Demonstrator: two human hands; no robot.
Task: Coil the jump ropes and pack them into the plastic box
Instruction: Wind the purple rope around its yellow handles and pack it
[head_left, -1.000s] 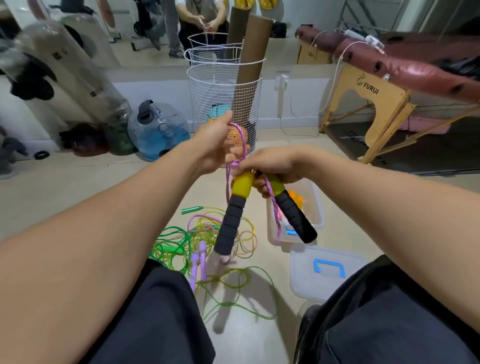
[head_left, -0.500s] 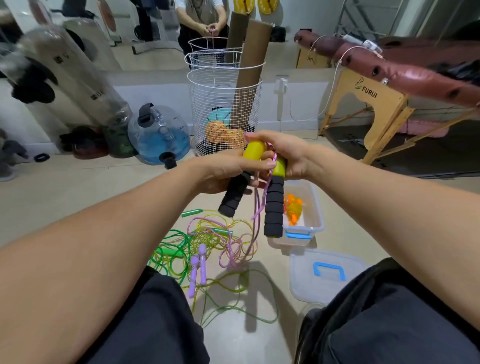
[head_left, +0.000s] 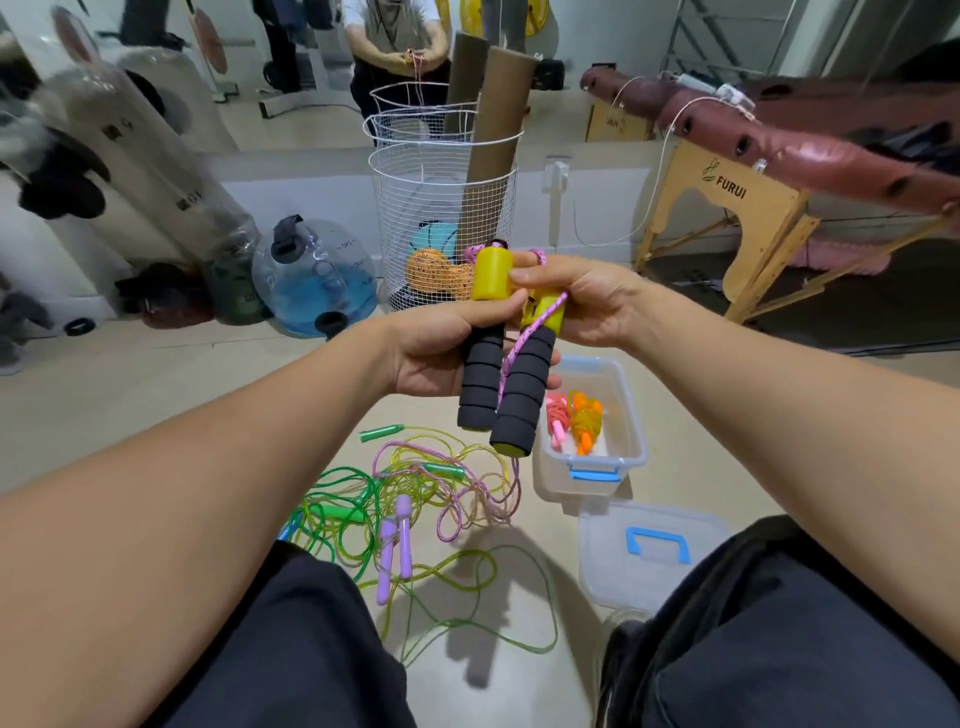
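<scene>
My left hand (head_left: 441, 348) grips a pair of yellow jump rope handles with black foam grips (head_left: 501, 384), held side by side and pointing down. My right hand (head_left: 587, 304) pinches the yellow tops of the handles and the pink braided rope (head_left: 524, 338) that runs down between them to the floor. Below, the clear plastic box (head_left: 631, 415) stands open on the floor with coiled orange and pink ropes (head_left: 576, 418) inside. A tangle of green, yellow and pink ropes (head_left: 395, 499) with purple handles (head_left: 395, 540) lies on the floor between my knees.
The box lid with a blue handle (head_left: 657, 545) lies on the floor by my right knee. Behind stand a white wire basket (head_left: 441, 208) with cardboard tubes, a blue water jug (head_left: 317, 275), and a wooden massage table (head_left: 748, 208) at right. A mirror lines the wall.
The two handles have been brought together, parallel and upright, and raised slightly. My left hand has shifted from the rope to gripping the foam grips; my right hand stays at the yellow tops.
</scene>
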